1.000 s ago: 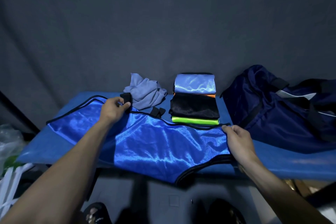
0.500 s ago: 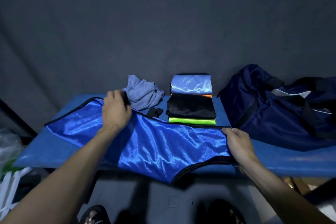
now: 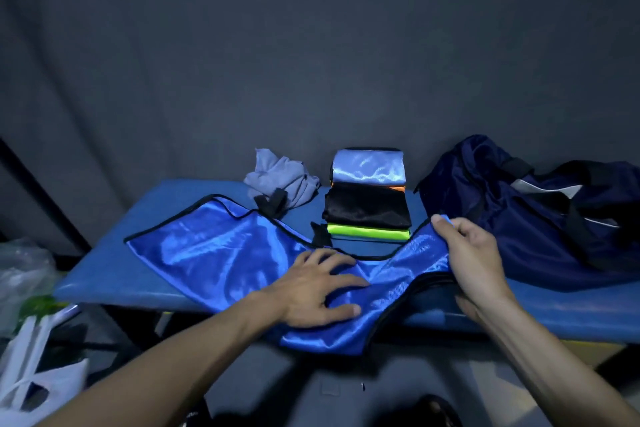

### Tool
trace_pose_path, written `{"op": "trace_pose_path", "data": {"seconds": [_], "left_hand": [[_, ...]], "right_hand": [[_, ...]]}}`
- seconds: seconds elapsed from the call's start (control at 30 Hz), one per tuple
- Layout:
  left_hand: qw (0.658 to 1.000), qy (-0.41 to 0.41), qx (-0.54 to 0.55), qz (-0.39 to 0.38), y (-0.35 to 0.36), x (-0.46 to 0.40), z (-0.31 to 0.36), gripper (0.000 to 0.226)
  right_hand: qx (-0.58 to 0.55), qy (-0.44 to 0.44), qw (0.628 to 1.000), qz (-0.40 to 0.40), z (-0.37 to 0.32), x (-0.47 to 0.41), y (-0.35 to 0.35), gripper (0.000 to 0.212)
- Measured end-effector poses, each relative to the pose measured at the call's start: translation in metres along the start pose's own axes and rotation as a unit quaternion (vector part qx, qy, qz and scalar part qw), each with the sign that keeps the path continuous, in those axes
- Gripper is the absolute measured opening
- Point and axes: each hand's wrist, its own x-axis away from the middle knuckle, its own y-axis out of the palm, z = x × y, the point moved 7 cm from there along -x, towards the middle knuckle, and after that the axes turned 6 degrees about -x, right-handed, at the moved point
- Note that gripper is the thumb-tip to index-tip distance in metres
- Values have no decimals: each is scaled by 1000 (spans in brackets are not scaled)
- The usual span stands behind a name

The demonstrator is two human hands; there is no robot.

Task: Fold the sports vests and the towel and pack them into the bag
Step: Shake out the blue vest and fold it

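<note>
From my head view, I am mid-fold on the royal-blue sports vest (image 3: 221,250) spread across the blue table (image 3: 104,288). My left hand (image 3: 318,291) presses flat on its middle, fingers splayed wide. My right hand (image 3: 474,253) pinches its right edge, lifted. Next, I judge, carry that edge leftwards over. Folded vests (image 3: 369,198), crumpled grey towel (image 3: 280,180) and navy bag (image 3: 519,215) wait behind

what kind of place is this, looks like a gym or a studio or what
Hard to say for sure; probably a makeshift recording setup rather than a gym. A plain grey backdrop hangs behind a blue padded bench, and plastic bags lie on the floor at the left.
</note>
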Motion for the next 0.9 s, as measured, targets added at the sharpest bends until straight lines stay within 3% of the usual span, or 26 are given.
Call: {"op": "trace_pose_path", "data": {"seconds": [0.07,0.17,0.23,0.33,0.43,0.53,0.73,0.9], "left_hand": [[999,-8,32,14,-10,-3,0,53],[986,-8,144,85,-43,3,-27,24],[969,-95,159,164,-67,22,-77,14],[914,-301,108,249,-81,72,-177,19],[879,-420,56,220,-68,111,-240,23],[888,-417,12,195,-59,110,-258,31],[910,-372,-53,176,-54,84,-268,15],[886,-440,-7,145,-57,80,-302,25]], "right_hand": [[-19,2,1000,-24,-13,6,21,54],[-24,6,998,-62,-24,14,63,34],[-11,18,996,-88,-23,16,92,29],[9,58,991,-119,-11,15,134,25],[7,98,984,-149,6,14,173,18],[9,118,979,-168,23,9,202,16],[13,144,973,-180,53,-5,226,17],[8,165,970,-179,62,-19,232,17]]}}
